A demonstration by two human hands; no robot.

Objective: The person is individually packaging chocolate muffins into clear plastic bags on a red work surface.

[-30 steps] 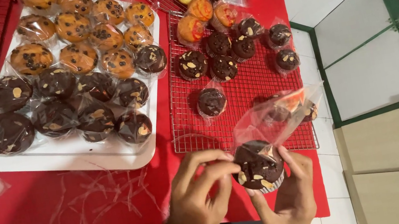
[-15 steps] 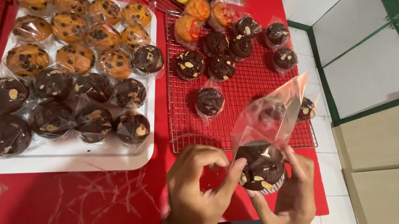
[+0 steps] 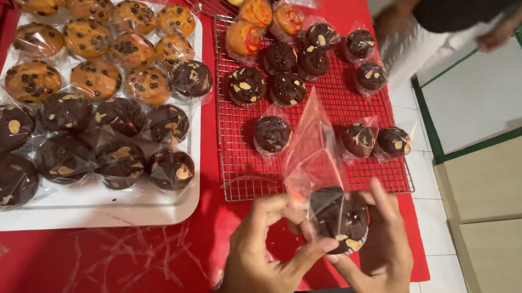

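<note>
A: Where is the muffin (image 3: pixel 339 217) right now?

B: At six o'clock in the view, over the near edge of the red worktop (image 3: pixel 48 277), inside a clear bag (image 3: pixel 311 152) that stands up from it toward twelve. The left hand (image 3: pixel 264 264) sits at its nine o'clock, the right hand (image 3: pixel 377 255) at its four.

A: And the fingers?

B: Left fingers (image 3: pixel 270 208) are curled, thumb and forefinger pinching the bag film by the muffin's rim. Right fingers (image 3: pixel 383 200) are cupped round the far side and beneath, thumb under the base. Neither hand is spread flat.

A: How would you expect it to handle?

B: Light and soft, I'd judge. A dark crumb with nut slivers on top would dent or shed under a squeeze, so the base and lower sides look the safest hold. The film is thin, slick and crinkly; it probably slips unless pinched at an edge.

A: What's around it?

B: At twelve, a wire rack (image 3: pixel 381 179) with more dark muffins, some bagged. At ten, a white tray (image 3: pixel 87 213) of wrapped ones. Another person's hand (image 3: pixel 496 37) shows at two o'clock.
</note>
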